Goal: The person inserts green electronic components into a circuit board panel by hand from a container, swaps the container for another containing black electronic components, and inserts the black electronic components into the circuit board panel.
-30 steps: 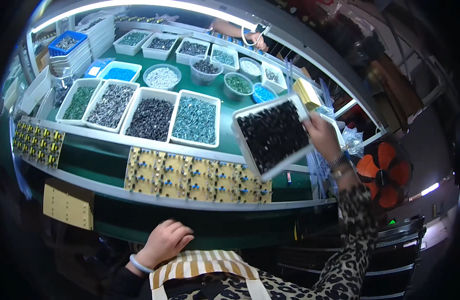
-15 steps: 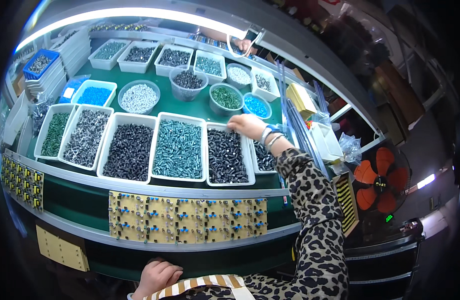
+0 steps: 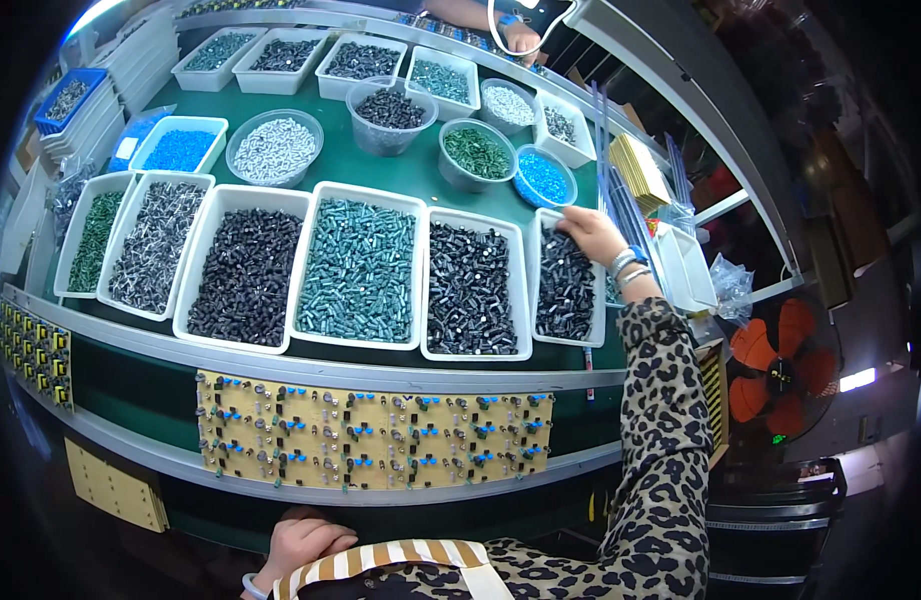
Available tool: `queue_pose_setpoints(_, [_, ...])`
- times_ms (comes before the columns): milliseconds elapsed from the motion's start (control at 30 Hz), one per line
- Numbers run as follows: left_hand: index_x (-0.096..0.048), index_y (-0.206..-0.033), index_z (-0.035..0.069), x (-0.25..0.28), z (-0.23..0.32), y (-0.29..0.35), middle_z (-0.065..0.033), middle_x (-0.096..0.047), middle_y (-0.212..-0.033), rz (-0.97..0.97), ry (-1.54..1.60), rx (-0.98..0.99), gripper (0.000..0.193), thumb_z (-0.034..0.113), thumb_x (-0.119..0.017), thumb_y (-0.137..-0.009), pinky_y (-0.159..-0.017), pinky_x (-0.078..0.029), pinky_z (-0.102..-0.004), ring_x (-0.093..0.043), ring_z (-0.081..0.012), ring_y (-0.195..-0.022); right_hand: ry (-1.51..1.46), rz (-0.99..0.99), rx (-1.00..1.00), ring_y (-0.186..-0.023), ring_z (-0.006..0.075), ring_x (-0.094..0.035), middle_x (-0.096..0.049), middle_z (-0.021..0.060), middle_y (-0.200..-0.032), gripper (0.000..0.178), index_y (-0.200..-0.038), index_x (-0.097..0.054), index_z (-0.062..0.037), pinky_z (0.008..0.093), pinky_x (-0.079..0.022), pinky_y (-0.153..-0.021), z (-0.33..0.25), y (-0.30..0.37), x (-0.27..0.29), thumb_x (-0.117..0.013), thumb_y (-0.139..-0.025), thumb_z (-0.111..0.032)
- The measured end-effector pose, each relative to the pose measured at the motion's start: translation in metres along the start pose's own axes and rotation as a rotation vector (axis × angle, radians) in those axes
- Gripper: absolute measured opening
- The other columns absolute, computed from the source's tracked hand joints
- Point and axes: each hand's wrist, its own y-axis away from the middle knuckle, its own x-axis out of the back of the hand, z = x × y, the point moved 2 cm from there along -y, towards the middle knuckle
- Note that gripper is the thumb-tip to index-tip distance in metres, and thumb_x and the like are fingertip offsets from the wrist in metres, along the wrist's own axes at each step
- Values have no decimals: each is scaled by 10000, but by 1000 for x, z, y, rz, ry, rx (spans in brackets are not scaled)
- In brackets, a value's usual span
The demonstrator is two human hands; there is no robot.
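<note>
My right hand [image 3: 592, 238] reaches over the far end of the rightmost front bin of black cylindrical capacitors [image 3: 563, 295]. Its fingertips are drawn together at the parts near the rim; anything between them is too small to make out. My left hand [image 3: 308, 541] lies low at the near edge, beside a striped cloth, fingers curled together and palm hidden. Between the hands, a tan circuit board panel [image 3: 380, 463] with rows of small blue, black and green parts sits along the metal rail.
More front bins hold teal parts [image 3: 356, 270], black parts [image 3: 245, 280] and silver parts [image 3: 160, 240]. Round tubs of green parts [image 3: 475, 153] and blue parts [image 3: 542, 178] stand behind. An orange fan [image 3: 780, 365] is at right. Another person's hand [image 3: 521, 40] shows across the bench.
My right hand has moved right, from the neighbouring bin of black parts to the rightmost one. The view has shifted slightly; my left hand stays low and curled.
</note>
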Motion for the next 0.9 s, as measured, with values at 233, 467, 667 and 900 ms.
queue_pose_setpoints(233, [-805, -921, 152, -6, -3, 14, -18, -729, -783, -5, -60, -37, 129, 184, -913, -858, -699, -578, -392, -705, -266, -708, 202, 273, -152, -741, 328, -659, -677, 204, -804, 284, -953, -647, -6, 441, -505, -700, -36, 42, 75, -714, -1082, -250])
queue_pose_setpoints(467, [-796, -1058, 84, 7, 15, 9, -75, -759, -924, 126, 102, -212, 190, 163, -889, -912, -727, -576, -405, -712, -297, -805, -102, 246, -257, -731, 78, -526, -604, -11, -757, 320, -929, -687, 19, 310, -437, -661, -190, 112, 79, -703, -1115, -241])
queue_pose_setpoints(667, [-771, -1084, 30, 76, 49, 4, -83, -738, -906, 320, 338, -267, 264, 269, -841, -996, -715, -538, -359, -695, -249, -790, -573, 79, -408, -724, 10, -542, -631, -62, -813, 178, -987, -707, -13, 221, -417, -635, -337, 190, -14, -717, -1105, -147])
queue_pose_setpoints(900, [-656, -921, -9, 115, 35, 80, -38, -610, -760, 352, 642, 324, 305, 225, -686, -1113, -616, -414, -290, -532, -80, -694, -930, -100, -518, -746, -8, -610, -723, -35, -862, 128, -1006, -675, 12, 186, -455, -640, -446, 246, -128, -759, -1067, -65])
